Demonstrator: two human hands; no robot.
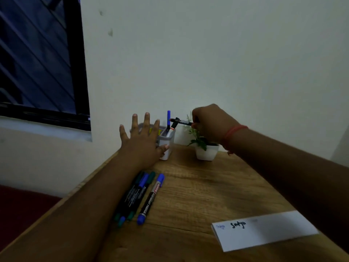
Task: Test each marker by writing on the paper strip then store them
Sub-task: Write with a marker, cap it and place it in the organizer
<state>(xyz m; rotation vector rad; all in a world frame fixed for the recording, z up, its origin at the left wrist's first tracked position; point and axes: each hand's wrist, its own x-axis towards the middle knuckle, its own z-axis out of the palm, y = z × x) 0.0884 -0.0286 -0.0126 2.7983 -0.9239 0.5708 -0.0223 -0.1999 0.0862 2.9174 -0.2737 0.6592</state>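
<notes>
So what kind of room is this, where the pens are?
Probably a desk corner in a home or small office. A wooden desk stands against a plain white wall, with a small white pen holder, a little green plant in a white pot, and a dark window beside it.

Your left forearm (105,190) hides part of the marker bundle (135,195); the paper strip's (264,229) right end disappears under your right arm.
</notes>
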